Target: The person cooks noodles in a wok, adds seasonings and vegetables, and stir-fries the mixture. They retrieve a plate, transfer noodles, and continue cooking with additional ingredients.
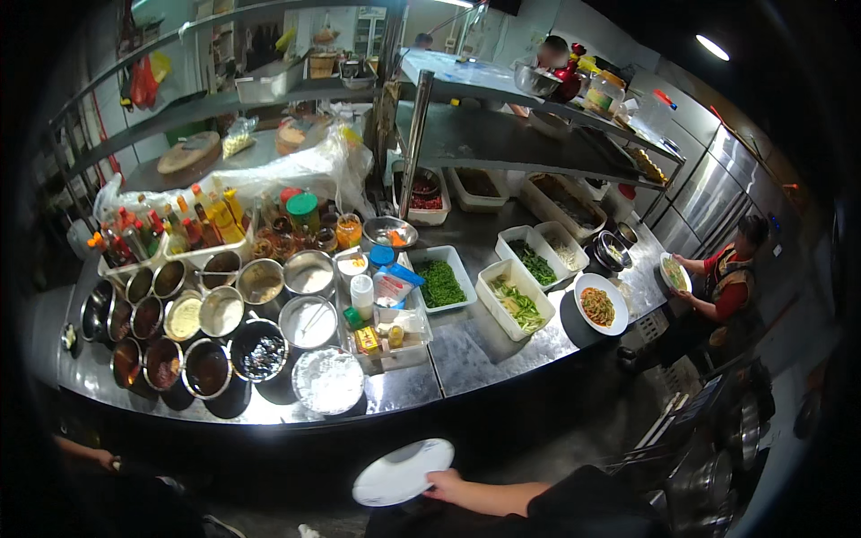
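Note:
My right hand [442,484] grips the rim of a white oval plate [403,473], held tilted in front of the steel counter [397,392]. My left hand is out of view. A metal bowl of white powder [327,380] stands on the counter beyond the plate. Behind it are a tray of seasonings [377,306] and a white tub of chopped greens [440,282]. Farther right, a plate of sauced food [597,307] lies near the counter's edge, beside a tub of sliced green vegetables [516,304].
Metal bowls of sauces [207,368] and bottles [202,218] crowd the left counter. A co-worker at right [726,276] holds a plate of food [674,272]. Another person's hand [106,460] shows at lower left. A steel shelf [498,134] spans above; pans [713,477] stand lower right.

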The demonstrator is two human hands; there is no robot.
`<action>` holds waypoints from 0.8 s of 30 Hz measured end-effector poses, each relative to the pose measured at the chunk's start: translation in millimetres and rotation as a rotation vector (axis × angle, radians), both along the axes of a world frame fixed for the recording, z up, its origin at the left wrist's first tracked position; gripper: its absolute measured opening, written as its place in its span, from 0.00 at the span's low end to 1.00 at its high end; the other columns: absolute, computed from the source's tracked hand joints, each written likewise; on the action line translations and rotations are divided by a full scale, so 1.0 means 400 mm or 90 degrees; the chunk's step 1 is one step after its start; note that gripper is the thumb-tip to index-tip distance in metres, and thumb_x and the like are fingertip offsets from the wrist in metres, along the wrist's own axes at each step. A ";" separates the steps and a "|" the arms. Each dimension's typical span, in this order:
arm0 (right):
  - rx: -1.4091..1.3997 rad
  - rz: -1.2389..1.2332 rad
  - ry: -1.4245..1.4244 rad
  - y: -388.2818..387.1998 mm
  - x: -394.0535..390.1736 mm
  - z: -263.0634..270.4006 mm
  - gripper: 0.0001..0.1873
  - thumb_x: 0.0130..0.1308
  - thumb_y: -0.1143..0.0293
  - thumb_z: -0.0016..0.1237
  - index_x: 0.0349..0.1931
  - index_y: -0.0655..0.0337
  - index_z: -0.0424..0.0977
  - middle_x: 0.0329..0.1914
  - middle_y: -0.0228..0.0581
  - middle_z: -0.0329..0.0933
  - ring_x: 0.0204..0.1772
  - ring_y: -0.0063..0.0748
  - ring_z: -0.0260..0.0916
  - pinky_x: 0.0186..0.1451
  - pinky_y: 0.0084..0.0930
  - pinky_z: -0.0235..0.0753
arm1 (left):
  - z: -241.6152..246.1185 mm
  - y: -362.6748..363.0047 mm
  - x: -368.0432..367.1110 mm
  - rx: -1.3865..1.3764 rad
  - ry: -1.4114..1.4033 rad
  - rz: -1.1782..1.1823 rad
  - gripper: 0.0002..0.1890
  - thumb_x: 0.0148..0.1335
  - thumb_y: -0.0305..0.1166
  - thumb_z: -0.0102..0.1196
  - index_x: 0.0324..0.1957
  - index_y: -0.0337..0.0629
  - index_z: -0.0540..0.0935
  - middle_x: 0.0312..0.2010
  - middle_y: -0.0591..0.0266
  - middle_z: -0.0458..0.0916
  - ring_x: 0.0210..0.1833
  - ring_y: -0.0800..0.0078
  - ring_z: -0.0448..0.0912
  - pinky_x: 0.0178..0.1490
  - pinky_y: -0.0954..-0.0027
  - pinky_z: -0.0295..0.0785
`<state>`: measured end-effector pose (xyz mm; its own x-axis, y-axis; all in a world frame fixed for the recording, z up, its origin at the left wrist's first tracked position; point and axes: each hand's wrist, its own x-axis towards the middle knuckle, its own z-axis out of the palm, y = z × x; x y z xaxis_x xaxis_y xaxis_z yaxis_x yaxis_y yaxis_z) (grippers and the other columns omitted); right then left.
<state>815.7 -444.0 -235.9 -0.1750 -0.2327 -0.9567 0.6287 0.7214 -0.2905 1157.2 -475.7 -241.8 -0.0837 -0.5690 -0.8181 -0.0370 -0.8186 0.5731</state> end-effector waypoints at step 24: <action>-0.534 -0.383 0.373 0.375 -0.538 0.613 0.29 0.53 0.80 0.44 0.59 0.67 0.65 0.53 0.42 0.74 0.54 0.37 0.72 0.60 0.32 0.71 | 0.590 -0.096 -0.884 -1.021 0.230 -0.830 0.37 0.45 0.22 0.67 0.62 0.42 0.70 0.67 0.46 0.65 0.71 0.48 0.62 0.72 0.54 0.59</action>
<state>600.7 -293.8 9.4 -0.8306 -0.4795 -0.2830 0.4159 -0.1966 -0.8879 803.7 -514.1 -5.8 -0.9301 -0.0865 0.3569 0.2028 0.6893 0.6955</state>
